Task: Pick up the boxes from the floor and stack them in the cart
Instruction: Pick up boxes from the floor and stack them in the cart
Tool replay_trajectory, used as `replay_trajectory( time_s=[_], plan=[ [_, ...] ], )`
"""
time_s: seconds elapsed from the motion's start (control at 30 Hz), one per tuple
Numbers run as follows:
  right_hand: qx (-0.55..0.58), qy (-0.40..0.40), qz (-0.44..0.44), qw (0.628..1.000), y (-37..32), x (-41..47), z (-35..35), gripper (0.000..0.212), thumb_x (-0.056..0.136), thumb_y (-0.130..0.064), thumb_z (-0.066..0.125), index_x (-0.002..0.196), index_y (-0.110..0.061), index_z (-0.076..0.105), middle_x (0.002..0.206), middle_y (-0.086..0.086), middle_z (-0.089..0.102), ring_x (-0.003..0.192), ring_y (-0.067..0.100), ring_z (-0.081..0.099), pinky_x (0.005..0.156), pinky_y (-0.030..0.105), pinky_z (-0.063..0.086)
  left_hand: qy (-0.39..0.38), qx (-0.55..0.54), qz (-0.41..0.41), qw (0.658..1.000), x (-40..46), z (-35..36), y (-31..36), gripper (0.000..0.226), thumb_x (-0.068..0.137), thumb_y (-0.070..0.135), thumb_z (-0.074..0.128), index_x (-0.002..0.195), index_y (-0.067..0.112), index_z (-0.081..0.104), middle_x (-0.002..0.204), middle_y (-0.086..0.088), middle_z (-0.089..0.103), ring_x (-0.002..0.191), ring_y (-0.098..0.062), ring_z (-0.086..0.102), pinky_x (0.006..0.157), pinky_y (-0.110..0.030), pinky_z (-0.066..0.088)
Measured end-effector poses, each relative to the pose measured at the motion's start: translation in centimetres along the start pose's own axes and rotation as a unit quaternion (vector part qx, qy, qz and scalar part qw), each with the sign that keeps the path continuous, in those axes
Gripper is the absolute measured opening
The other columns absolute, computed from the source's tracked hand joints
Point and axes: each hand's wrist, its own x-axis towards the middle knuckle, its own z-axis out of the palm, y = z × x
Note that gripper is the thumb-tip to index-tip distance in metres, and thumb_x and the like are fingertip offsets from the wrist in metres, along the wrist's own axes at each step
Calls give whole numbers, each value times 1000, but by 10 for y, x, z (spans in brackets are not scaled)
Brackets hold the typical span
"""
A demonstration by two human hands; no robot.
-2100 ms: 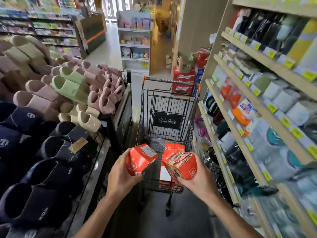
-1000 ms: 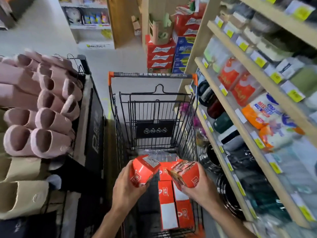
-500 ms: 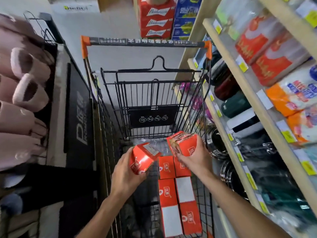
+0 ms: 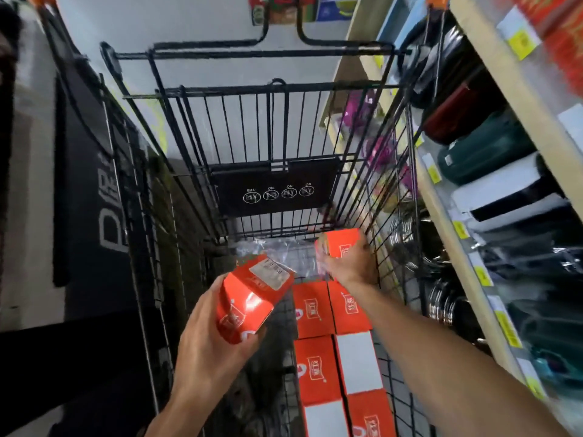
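Lowered deep into the cart (image 4: 176,127), right hand (image 4: 350,263) grips one box (image 4: 340,244); left hand (image 4: 208,339) grips another (image 4: 252,298).

The cart (image 4: 195,146) was black wire, with a black plate (image 4: 274,186) at 12 o'clock bearing four white round symbols. The box in the left hand (image 4: 249,298) was orange-red with a pale label; the box in the right hand (image 4: 342,246) was orange-red too. At 6 o'clock the stacked boxes (image 4: 334,342) alternated orange-red and white panels. At 3 o'clock the tan shelf (image 4: 492,77) carried yellow tags (image 4: 522,42).
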Motion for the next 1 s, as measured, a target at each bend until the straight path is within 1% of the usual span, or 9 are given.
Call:
replay_trajectory(
  time_s=[0.13, 0.27, 0.37, 0.43, 0.63, 0.73, 0.83, 0.93, 1.0],
  plan=[
    [-76, -41, 12, 996, 8, 19, 26, 109, 70, -71, 76, 145, -9, 28, 125, 14, 61, 107, 37, 65, 89, 44, 55, -11, -2, -8, 1000, 3, 9, -14, 101, 63, 27, 93, 142, 53, 36, 130, 27, 54, 115, 0, 58, 94, -31, 54],
    [-77, -50, 5, 996, 14, 24, 41, 113, 63, -75, 78, 139, -10, 26, 123, 16, 61, 101, 39, 66, 83, 49, 57, -13, -9, -16, 1000, 7, 13, -16, 101, 63, 28, 93, 141, 55, 36, 129, 27, 54, 115, 0, 59, 94, -34, 54],
    [-88, -71, 11, 994, 15, 22, 28, 110, 67, -67, 81, 142, -8, 27, 128, 17, 60, 111, 38, 63, 86, 43, 55, -12, -9, -19, 1000, 9, 13, -14, 99, 63, 30, 93, 137, 58, 36, 126, 28, 55, 110, 4, 59, 89, -28, 53],
    [-88, -68, 15, 994, 19, 23, 19, 115, 66, -65, 83, 146, -6, 26, 128, 16, 62, 114, 37, 63, 82, 40, 51, -12, -2, -19, 1000, 10, 12, -14, 98, 63, 29, 93, 138, 56, 36, 126, 27, 55, 109, 5, 59, 87, -24, 52],
    [-106, -90, -2, 990, 20, 23, 14, 129, 64, -72, 80, 152, -3, 16, 135, 20, 58, 123, 37, 58, 94, 43, 51, -25, -3, -24, 999, 17, 15, -7, 103, 61, 34, 95, 143, 52, 34, 127, 24, 57, 110, 6, 59, 87, -18, 50],
    [-69, -108, 2, 992, 20, 22, 13, 135, 60, -70, 83, 154, -9, 8, 146, 20, 49, 129, 38, 54, 101, 47, 49, -27, -16, -40, 999, 25, 18, -4, 103, 58, 43, 95, 140, 55, 35, 127, 24, 59, 111, 6, 60, 89, -21, 51],
    [72, -98, 6, 993, 26, 9, 12, 145, 57, -57, 91, 159, -21, -6, 164, 12, 23, 142, 36, 40, 108, 49, 42, -32, -40, -65, 997, 39, 29, -2, 94, 58, 41, 95, 130, 60, 39, 123, 20, 62, 108, 1, 63, 90, -29, 55],
    [157, -33, -66, 985, 35, -10, 8, 137, 60, -49, 93, 160, -21, 3, 161, 6, 25, 141, 27, 38, 105, 34, 38, -24, -55, -88, 994, 61, 46, 3, 89, 55, 42, 94, 124, 61, 41, 115, 19, 66, 103, 0, 65, 85, -31, 57],
    [166, 0, -106, 980, 38, -20, 2, 127, 66, -48, 90, 160, -19, 9, 160, 5, 26, 143, 22, 32, 109, 32, 33, -13, -45, -91, 995, 77, 60, 5, 83, 58, 36, 93, 119, 58, 41, 104, 22, 66, 94, 9, 63, 78, -21, 54]
  ],
)
